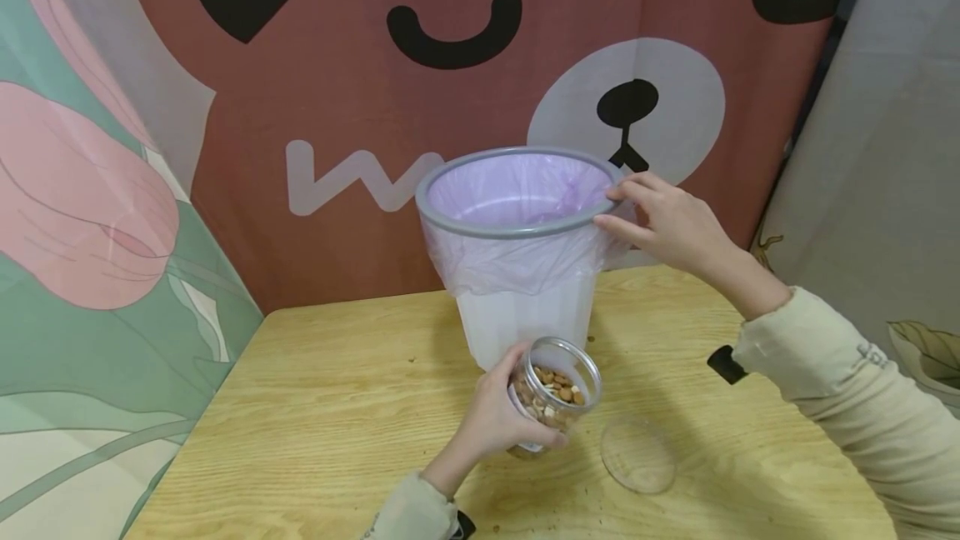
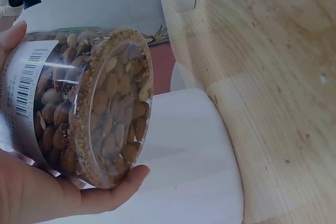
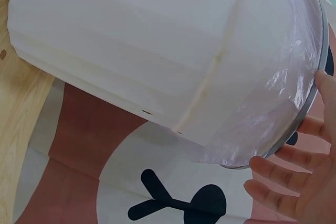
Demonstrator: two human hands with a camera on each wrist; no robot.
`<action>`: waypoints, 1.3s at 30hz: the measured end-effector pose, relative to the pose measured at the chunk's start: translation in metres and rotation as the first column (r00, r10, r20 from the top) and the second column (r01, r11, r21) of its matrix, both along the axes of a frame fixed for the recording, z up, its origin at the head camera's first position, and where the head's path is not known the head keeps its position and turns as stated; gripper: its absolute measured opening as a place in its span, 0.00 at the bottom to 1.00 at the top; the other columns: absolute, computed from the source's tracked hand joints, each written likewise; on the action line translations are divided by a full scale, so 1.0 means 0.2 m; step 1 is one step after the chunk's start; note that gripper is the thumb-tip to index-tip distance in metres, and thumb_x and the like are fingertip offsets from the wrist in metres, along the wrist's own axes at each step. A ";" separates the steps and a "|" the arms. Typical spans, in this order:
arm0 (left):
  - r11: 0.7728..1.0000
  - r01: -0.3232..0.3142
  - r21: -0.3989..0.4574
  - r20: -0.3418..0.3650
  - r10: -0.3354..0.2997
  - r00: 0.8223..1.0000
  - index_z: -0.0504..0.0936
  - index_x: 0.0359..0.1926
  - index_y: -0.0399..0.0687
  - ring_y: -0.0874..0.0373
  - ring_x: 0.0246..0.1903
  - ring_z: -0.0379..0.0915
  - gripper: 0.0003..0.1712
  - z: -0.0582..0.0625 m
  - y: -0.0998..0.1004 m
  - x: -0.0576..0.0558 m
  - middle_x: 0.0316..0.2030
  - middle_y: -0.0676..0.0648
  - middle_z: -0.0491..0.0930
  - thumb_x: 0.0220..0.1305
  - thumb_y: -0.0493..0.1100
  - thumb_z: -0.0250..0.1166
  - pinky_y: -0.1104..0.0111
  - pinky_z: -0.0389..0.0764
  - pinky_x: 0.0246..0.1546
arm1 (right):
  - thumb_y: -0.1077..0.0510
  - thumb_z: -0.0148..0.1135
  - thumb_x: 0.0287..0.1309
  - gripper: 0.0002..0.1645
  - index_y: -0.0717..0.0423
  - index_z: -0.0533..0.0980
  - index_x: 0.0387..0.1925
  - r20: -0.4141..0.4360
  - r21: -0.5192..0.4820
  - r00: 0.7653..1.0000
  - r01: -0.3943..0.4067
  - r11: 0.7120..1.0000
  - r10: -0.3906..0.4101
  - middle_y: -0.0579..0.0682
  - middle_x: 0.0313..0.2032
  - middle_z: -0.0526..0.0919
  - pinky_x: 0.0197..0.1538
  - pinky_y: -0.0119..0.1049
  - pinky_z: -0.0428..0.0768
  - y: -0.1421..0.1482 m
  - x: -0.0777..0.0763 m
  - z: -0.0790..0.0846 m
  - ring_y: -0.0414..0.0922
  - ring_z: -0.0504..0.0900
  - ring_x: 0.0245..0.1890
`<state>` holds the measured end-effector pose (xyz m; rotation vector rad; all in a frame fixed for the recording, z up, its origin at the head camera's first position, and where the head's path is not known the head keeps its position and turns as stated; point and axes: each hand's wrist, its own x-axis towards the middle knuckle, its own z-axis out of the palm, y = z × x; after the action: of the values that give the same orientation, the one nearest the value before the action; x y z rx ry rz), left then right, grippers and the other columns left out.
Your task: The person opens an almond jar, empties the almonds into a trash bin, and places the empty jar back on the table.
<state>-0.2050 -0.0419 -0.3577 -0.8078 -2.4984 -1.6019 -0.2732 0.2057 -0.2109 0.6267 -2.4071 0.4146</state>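
My left hand [image 1: 498, 419] grips a clear plastic jar [image 1: 525, 407] of almonds and other nuts [image 1: 558, 386], its open mouth tilted up. In the left wrist view the fingers wrap the jar's side, beside a label with a barcode [image 2: 30, 83]. Behind it stands a white trash bin [image 1: 525, 315] with a grey rim [image 1: 517, 232] and a pale purple bag [image 1: 517, 186] folded over the top. At the bin's right side my right hand [image 1: 671, 219] touches the rim, fingers spread along it. A round clear lid [image 1: 639, 454] lies flat to the right of the jar.
Everything stands on a wood-grain table [image 1: 337, 407]. A brown cloth backdrop [image 1: 337, 248] with a cartoon bear hangs close behind the bin. A flowered cloth [image 1: 97, 273] hangs on the left and a grey one [image 1: 862, 148] on the right.
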 end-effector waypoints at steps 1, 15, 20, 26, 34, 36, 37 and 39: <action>1.000 0.002 0.018 0.004 -0.002 1.000 0.66 0.58 0.57 0.60 0.43 0.69 0.53 0.00 0.00 0.00 0.44 0.55 0.74 0.22 0.44 0.79 0.65 0.71 0.43 | 0.46 0.59 0.54 0.22 0.56 0.75 0.46 -0.001 0.001 1.000 0.001 1.000 -0.001 0.57 0.50 0.71 0.23 0.42 0.72 0.00 0.00 0.00 0.48 0.75 0.27; 0.991 0.028 0.131 -0.025 -0.025 0.999 0.64 0.58 0.61 0.59 0.46 0.69 0.53 0.03 -0.02 -0.02 0.47 0.55 0.73 0.25 0.41 0.79 0.63 0.70 0.45 | 0.46 0.58 0.55 0.22 0.56 0.75 0.45 -0.001 -0.011 1.000 0.004 1.000 -0.005 0.56 0.50 0.71 0.23 0.41 0.71 0.00 0.00 -0.01 0.48 0.74 0.26; 0.991 0.035 0.130 -0.035 -0.031 0.999 0.64 0.58 0.62 0.59 0.46 0.69 0.53 0.04 -0.02 -0.02 0.47 0.56 0.73 0.25 0.41 0.79 0.62 0.70 0.46 | 0.46 0.58 0.55 0.21 0.56 0.75 0.45 -0.008 -0.015 1.000 0.000 1.000 0.000 0.56 0.49 0.72 0.23 0.40 0.71 0.00 0.00 -0.01 0.47 0.74 0.25; 0.990 0.042 0.132 -0.035 -0.038 0.999 0.64 0.58 0.60 0.59 0.46 0.69 0.53 0.07 -0.02 -0.01 0.47 0.55 0.73 0.25 0.41 0.79 0.62 0.70 0.46 | 0.47 0.59 0.55 0.21 0.56 0.75 0.44 -0.012 -0.018 1.000 -0.006 1.000 0.006 0.55 0.48 0.72 0.22 0.39 0.70 0.00 0.00 -0.02 0.46 0.73 0.24; 0.988 0.064 0.139 -0.028 -0.061 0.998 0.63 0.59 0.60 0.58 0.46 0.68 0.54 0.10 -0.04 0.00 0.48 0.53 0.73 0.26 0.40 0.79 0.63 0.71 0.45 | 0.47 0.59 0.55 0.20 0.56 0.75 0.44 -0.015 -0.016 1.000 -0.013 1.000 0.013 0.54 0.46 0.72 0.21 0.38 0.70 0.00 0.00 -0.02 0.45 0.72 0.23; 0.986 0.072 0.148 -0.016 -0.070 0.997 0.63 0.59 0.62 0.58 0.46 0.69 0.54 0.11 -0.04 0.00 0.48 0.52 0.73 0.26 0.40 0.79 0.63 0.71 0.45 | 0.47 0.59 0.55 0.20 0.56 0.75 0.44 -0.016 -0.016 1.000 -0.014 1.000 0.014 0.54 0.46 0.72 0.21 0.37 0.69 0.00 -0.01 -0.02 0.45 0.72 0.23; 0.986 0.075 0.152 -0.011 -0.074 0.997 0.63 0.59 0.62 0.58 0.46 0.69 0.54 0.11 -0.04 0.00 0.48 0.52 0.73 0.27 0.40 0.79 0.63 0.71 0.45 | 0.47 0.59 0.55 0.20 0.56 0.75 0.43 -0.017 -0.016 1.000 -0.014 1.000 0.014 0.54 0.47 0.72 0.21 0.37 0.69 0.00 -0.01 -0.02 0.45 0.72 0.23; 0.985 0.082 0.155 -0.008 -0.081 0.997 0.63 0.59 0.63 0.58 0.46 0.69 0.54 0.12 -0.04 0.01 0.48 0.52 0.72 0.27 0.40 0.79 0.63 0.71 0.44 | 0.47 0.59 0.55 0.20 0.56 0.75 0.44 -0.016 -0.015 1.000 -0.012 1.000 0.012 0.54 0.47 0.72 0.20 0.37 0.69 0.00 0.00 -0.02 0.45 0.71 0.22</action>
<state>-0.2038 -0.0502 -0.3344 -0.9004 -2.3314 -1.7938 -0.2741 0.2057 -0.2147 0.6356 -2.3837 0.4305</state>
